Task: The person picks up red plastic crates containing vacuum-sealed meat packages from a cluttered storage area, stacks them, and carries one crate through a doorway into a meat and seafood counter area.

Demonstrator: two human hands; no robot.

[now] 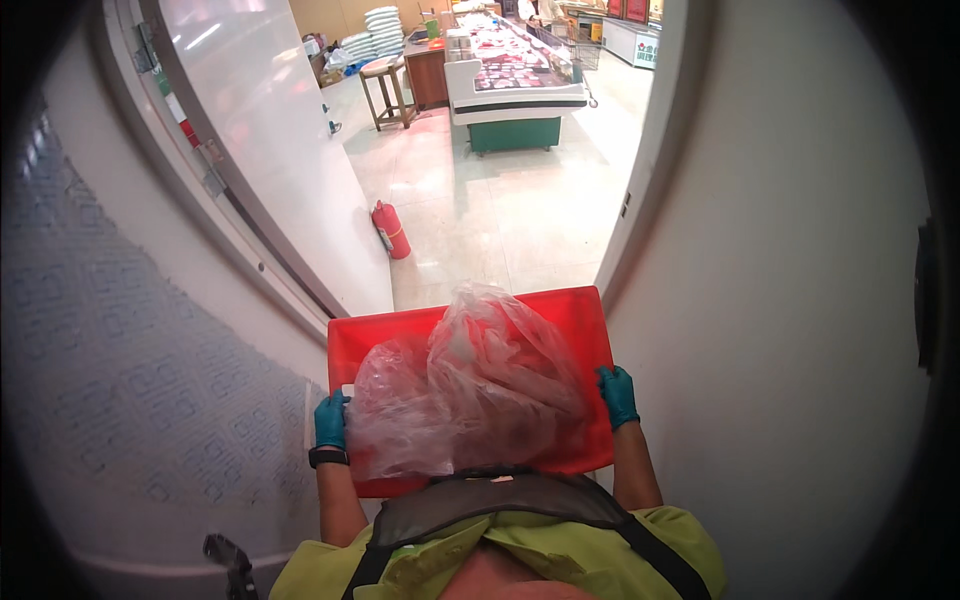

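Observation:
A red plastic crate (390, 326) is held level in front of my body, its near side close to my apron. My left hand (331, 418), in a teal glove, is closed on the crate's left rim. On the right rim my right hand (618, 396), gloved the same way, grips too. Inside lie crumpled clear plastic bags (500, 370), one puffed up above the far rim. What the bags contain is hard to make out; something pale and pinkish shows through.
A doorway frames the way ahead, with a white door (270, 130) swung open at the left. A red fire extinguisher (391, 230) stands by the door's edge. Beyond are a wooden stool (388, 92), a meat display counter (515, 100), stacked sacks (383, 32) and a shopping cart (578, 52).

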